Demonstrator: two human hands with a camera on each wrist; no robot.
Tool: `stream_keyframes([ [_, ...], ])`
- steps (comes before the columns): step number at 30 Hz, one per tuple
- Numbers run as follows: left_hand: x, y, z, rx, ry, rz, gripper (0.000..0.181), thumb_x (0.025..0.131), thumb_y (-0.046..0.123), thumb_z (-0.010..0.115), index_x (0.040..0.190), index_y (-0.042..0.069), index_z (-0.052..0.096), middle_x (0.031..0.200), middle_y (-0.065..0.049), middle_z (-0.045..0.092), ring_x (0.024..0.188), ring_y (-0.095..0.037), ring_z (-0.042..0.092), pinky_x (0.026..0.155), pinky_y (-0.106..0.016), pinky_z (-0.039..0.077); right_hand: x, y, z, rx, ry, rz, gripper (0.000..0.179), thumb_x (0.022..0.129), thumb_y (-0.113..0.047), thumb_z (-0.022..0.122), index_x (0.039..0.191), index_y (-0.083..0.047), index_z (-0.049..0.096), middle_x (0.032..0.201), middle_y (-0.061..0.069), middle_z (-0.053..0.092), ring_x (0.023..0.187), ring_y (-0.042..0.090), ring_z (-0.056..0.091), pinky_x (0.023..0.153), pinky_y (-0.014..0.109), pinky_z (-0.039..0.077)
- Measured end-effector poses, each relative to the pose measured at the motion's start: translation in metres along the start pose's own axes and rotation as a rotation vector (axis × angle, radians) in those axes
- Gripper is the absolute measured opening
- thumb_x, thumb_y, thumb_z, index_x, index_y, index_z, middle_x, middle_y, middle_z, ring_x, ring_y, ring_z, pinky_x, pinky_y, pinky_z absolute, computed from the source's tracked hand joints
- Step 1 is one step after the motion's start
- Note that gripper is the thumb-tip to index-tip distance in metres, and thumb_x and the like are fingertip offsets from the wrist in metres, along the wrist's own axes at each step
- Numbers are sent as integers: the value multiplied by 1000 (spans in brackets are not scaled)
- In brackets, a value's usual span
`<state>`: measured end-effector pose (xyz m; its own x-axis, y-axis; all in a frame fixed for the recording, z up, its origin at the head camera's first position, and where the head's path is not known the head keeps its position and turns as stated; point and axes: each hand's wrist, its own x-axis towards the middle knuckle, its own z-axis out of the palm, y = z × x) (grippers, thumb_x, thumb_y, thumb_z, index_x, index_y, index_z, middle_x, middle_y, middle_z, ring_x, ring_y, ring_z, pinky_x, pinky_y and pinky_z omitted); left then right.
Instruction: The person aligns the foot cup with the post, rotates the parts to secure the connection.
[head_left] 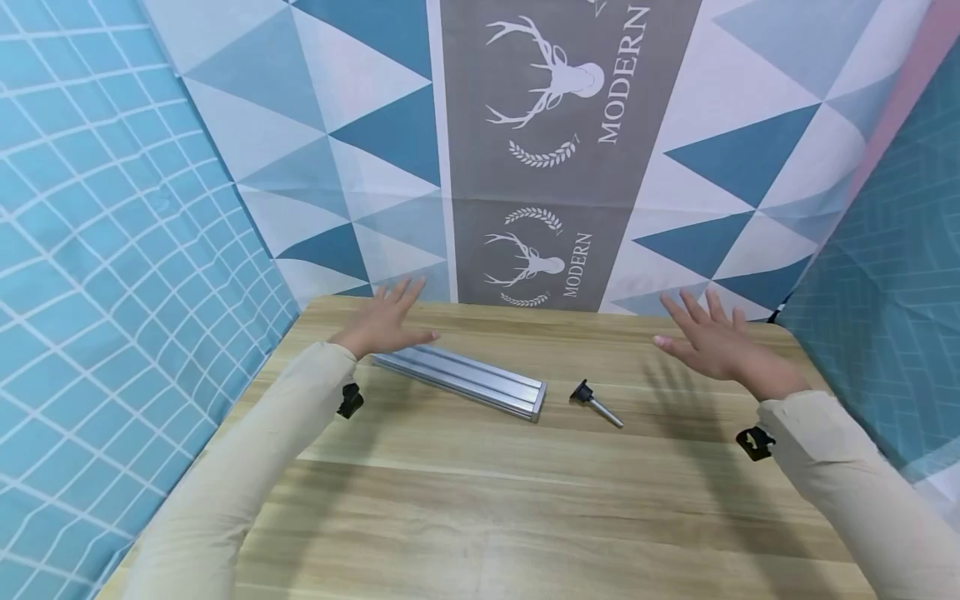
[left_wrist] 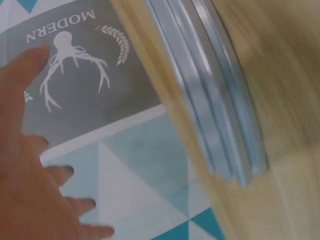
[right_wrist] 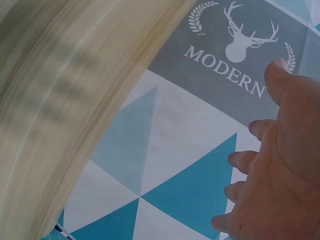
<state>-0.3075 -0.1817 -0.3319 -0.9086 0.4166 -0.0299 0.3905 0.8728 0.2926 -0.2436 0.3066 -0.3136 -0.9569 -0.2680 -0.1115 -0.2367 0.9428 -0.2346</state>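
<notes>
A silver grooved aluminium profile (head_left: 468, 379) lies slantwise on the wooden table, its far left end overlapped by my left hand (head_left: 386, 321) in the head view. That hand is spread, fingers pointing away, with nothing in it. The left wrist view shows the ridged profile (left_wrist: 210, 95) beside the spread left hand (left_wrist: 35, 175). To the right of the profile lies a black-headed knob with a metal stem (head_left: 596, 402). My right hand (head_left: 712, 337) hovers farther right with fingers apart, holding nothing; its shadow falls on the wood. In the right wrist view, the right hand (right_wrist: 280, 155) is also spread.
The wooden table (head_left: 480, 517) ends at a patterned cloth backdrop (head_left: 525, 167) with grey deer panels. A blue checked cloth (head_left: 97, 250) hangs at the left, a teal cloth (head_left: 885, 275) at the right. Black clips (head_left: 350, 401) sit at both wrists.
</notes>
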Motion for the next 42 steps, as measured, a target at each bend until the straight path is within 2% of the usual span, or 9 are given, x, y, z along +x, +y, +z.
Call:
stream_keyframes([
  [4, 10, 0, 14, -68, -37, 97, 104, 84, 50, 69, 156, 20, 1, 161, -11, -2, 144, -43, -4, 112, -61, 4, 2, 2, 6, -10, 1, -7, 82, 98, -57, 37, 155, -17, -6, 156, 25, -13, 135, 45, -29, 98, 70, -18],
  [7, 18, 2, 28, -57, -73, 170, 106, 80, 40, 76, 156, 16, 5, 160, -13, 3, 144, -44, 0, 112, -60, 6, 3, 1, 11, -3, 5, -20, 82, 98, -57, 38, 155, -16, -3, 157, 26, -10, 136, 48, -25, 99, 72, -14],
  [13, 25, 13, 50, -48, -179, 235, 106, 73, 22, 84, 154, 10, 18, 158, -15, 16, 142, -46, 9, 111, -60, 13, 0, -7, 24, 23, 30, -89, 83, 96, -54, 47, 156, -12, 8, 157, 26, 0, 139, 51, -13, 102, 72, -4],
  [15, 28, 16, 57, -42, -208, 235, 105, 71, 17, 85, 153, 9, 21, 157, -15, 20, 142, -46, 14, 111, -58, 16, 0, -9, 28, 29, 38, -111, 84, 95, -54, 50, 156, -12, 9, 158, 26, 3, 140, 50, -10, 104, 71, -1],
  [19, 34, 17, 71, -72, -264, 171, 100, 70, 11, 84, 152, 14, 27, 154, -13, 32, 140, -38, 28, 111, -51, 25, 1, -11, 33, 54, 60, -154, 86, 93, -50, 55, 155, -9, 11, 157, 25, 7, 142, 49, -2, 105, 69, 7],
  [22, 38, 15, 78, -76, -275, 145, 92, 71, 11, 84, 149, 10, 35, 147, -13, 42, 133, -33, 40, 109, -45, 31, 2, -12, 37, 76, 69, -173, 85, 93, -49, 57, 154, -8, 15, 157, 24, 11, 143, 47, 4, 106, 67, 12],
  [26, 42, 11, 83, -48, -266, 163, 82, 71, 15, 85, 142, 3, 45, 140, -15, 50, 126, -30, 48, 106, -42, 36, 3, -13, 43, 99, 83, -190, 81, 93, -45, 59, 153, -6, 21, 157, 23, 17, 142, 44, 12, 107, 64, 17],
  [32, 48, 11, 83, -54, -283, 180, 74, 71, 15, 85, 137, 8, 53, 134, -10, 56, 120, -25, 52, 102, -40, 40, 6, -14, 50, 125, 143, -244, 73, 93, -40, 61, 149, -2, 32, 151, 24, 31, 137, 43, 30, 104, 60, 29],
  [42, 53, 16, 86, -75, -303, 198, 69, 71, 16, 85, 133, 9, 55, 132, -7, 57, 117, -22, 53, 101, -38, 40, 4, -14, 54, 148, 146, -268, 74, 92, -47, 59, 148, -3, 36, 150, 23, 33, 136, 43, 31, 104, 60, 29],
])
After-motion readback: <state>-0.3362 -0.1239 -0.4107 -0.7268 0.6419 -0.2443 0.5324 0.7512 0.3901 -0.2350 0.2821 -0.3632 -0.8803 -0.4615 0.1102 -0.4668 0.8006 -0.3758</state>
